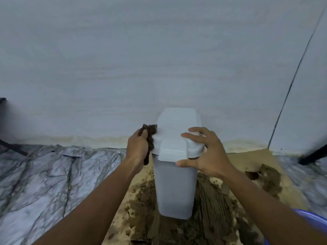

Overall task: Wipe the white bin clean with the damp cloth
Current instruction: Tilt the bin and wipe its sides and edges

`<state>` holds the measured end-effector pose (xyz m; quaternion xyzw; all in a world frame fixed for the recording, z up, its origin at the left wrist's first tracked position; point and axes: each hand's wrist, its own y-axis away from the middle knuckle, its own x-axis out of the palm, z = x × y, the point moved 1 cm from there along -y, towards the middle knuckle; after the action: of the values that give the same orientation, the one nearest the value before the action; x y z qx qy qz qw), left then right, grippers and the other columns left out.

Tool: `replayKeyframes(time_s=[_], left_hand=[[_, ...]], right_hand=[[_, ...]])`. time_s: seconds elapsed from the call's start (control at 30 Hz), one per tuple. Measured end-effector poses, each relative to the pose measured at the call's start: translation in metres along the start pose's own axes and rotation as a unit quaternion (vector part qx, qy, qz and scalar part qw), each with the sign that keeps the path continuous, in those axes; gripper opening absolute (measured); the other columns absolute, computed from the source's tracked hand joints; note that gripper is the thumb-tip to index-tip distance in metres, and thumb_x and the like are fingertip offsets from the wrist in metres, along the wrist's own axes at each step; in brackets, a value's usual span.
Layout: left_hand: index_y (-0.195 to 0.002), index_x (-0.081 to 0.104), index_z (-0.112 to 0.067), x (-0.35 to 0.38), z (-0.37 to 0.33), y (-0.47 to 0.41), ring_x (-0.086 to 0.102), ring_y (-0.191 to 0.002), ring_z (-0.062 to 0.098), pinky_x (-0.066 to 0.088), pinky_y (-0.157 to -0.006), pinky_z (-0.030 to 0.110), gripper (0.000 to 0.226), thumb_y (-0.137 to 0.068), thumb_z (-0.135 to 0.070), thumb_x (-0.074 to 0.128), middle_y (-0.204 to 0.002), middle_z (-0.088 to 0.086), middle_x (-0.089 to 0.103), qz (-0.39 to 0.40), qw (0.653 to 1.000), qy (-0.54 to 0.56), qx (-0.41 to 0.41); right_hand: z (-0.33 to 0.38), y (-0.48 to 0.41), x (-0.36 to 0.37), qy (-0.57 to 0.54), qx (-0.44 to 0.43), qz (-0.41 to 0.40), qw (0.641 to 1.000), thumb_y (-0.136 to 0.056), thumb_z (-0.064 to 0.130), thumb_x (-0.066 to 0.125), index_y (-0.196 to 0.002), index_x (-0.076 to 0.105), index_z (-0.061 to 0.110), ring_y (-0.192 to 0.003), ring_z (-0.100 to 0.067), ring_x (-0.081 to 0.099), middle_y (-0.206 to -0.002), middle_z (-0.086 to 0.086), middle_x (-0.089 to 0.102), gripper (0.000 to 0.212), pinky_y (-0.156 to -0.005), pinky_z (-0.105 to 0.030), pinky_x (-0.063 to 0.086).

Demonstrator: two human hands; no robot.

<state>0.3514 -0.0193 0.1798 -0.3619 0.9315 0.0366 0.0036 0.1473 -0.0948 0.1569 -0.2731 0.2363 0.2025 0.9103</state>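
The white bin (175, 183) stands upright; left hand (138, 147) grips the cloth (150, 137), right hand (207, 152) splayed on its lid, base blurred.

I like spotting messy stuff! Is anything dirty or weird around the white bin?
Yes. The white bin stands on brown cardboard smeared with dark dirt, and a clump lies to its right. The left hand presses a dark cloth to the lid; the right hand steadies it.

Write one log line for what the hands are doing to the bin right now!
left hand: pressing dark cloth on lid's left edge | right hand: spread open, steadying lid | white bin: upright on dirty cardboard
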Motion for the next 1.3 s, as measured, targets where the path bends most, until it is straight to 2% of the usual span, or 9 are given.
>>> replayKeyframes(time_s=[0.1,0.3,0.43,0.5,0.57,0.77,1.0,1.13,1.3], left_hand=[[-0.111,0.07,-0.019,-0.003,-0.001,0.015,0.057,-0.067,0.02,0.044,-0.056,0.029,0.027,-0.109,-0.025,0.043,-0.081,0.003,0.064,-0.009,0.996,-0.084,0.019],[-0.134,0.06,-0.022,0.002,0.016,0.042,0.059,-0.114,0.017,0.044,-0.098,0.029,0.031,-0.104,-0.019,0.051,-0.126,-0.004,0.063,0.06,0.951,-0.276,0.123],[-0.136,0.058,-0.028,0.004,0.018,0.042,0.057,-0.115,0.017,0.044,-0.105,0.037,0.035,-0.101,-0.029,0.055,-0.124,-0.007,0.059,0.046,0.949,-0.296,0.093],[-0.135,0.059,-0.032,0.002,0.017,0.038,0.059,-0.116,0.02,0.045,-0.105,0.04,0.036,-0.099,-0.034,0.058,-0.121,-0.01,0.06,0.031,0.953,-0.295,0.064],[-0.132,0.061,-0.033,0.002,0.015,0.035,0.061,-0.117,0.022,0.047,-0.105,0.041,0.035,-0.097,-0.035,0.061,-0.114,-0.011,0.061,0.024,0.958,-0.28,0.058],[-0.137,0.06,-0.03,0.01,0.014,0.034,0.059,-0.122,0.025,0.043,-0.099,0.034,0.041,-0.097,-0.036,0.064,-0.131,0.0,0.065,0.005,0.953,-0.293,0.078],[-0.137,0.06,-0.03,0.007,0.017,0.03,0.059,-0.121,0.024,0.043,-0.095,0.031,0.042,-0.096,-0.037,0.065,-0.129,-0.001,0.066,0.006,0.955,-0.284,0.087],[-0.137,0.061,-0.029,0.008,0.018,0.029,0.059,-0.123,0.022,0.042,-0.098,0.03,0.043,-0.095,-0.036,0.067,-0.132,-0.002,0.065,0.009,0.96,-0.265,0.085],[-0.137,0.062,-0.026,0.012,0.015,0.03,0.058,-0.123,0.017,0.04,-0.097,0.024,0.044,-0.094,-0.029,0.069,-0.133,-0.003,0.064,0.049,0.96,-0.252,0.109]], right_hand=[[0.004,0.024,0.002,0.038,-0.038,0.021,0.998,-0.048,0.087,0.07,-0.116,0.068,0.047,-0.127,-0.001,0.038,-0.135,0.027,0.047,0.079,-0.101,-0.017,0.034],[0.004,0.035,0.005,0.071,0.044,0.025,0.996,-0.089,0.046,0.066,-0.118,0.069,0.039,-0.114,0.001,0.045,-0.126,0.033,0.049,0.03,-0.1,-0.033,0.045],[0.007,0.027,0.003,0.016,0.176,-0.016,0.984,-0.074,0.047,0.081,-0.138,0.056,0.031,-0.122,-0.01,0.049,-0.136,0.015,0.046,0.071,-0.103,-0.035,0.046],[0.006,0.023,0.0,-0.105,0.286,-0.011,0.952,-0.061,0.043,0.091,-0.144,0.05,0.025,-0.115,-0.015,0.058,-0.141,0.003,0.052,0.094,-0.099,-0.034,0.05],[0.005,0.02,-0.002,-0.201,0.317,-0.006,0.927,-0.055,0.035,0.095,-0.145,0.049,0.021,-0.11,-0.019,0.063,-0.14,-0.004,0.056,0.103,-0.097,-0.036,0.052],[0.005,0.019,-0.002,-0.111,0.249,0.004,0.962,-0.062,0.042,0.091,-0.143,0.052,0.02,-0.105,-0.012,0.062,-0.137,0.002,0.06,0.093,-0.093,-0.027,0.052],[-0.001,0.022,0.0,-0.054,0.186,0.042,0.98,-0.046,0.07,0.079,-0.121,0.068,0.041,-0.123,-0.018,0.053,-0.141,0.008,0.045,0.082,-0.105,-0.043,0.047],[-0.003,0.02,0.001,-0.139,0.227,0.025,0.964,-0.05,0.045,0.095,-0.111,0.072,0.039,-0.119,-0.018,0.055,-0.136,0.013,0.043,0.066,-0.1,-0.04,0.051],[0.001,0.025,-0.003,-0.221,0.254,0.007,0.942,-0.048,0.023,0.097,-0.115,0.074,0.025,-0.118,-0.023,0.058,-0.134,0.006,0.051,0.071,-0.097,-0.041,0.054]])
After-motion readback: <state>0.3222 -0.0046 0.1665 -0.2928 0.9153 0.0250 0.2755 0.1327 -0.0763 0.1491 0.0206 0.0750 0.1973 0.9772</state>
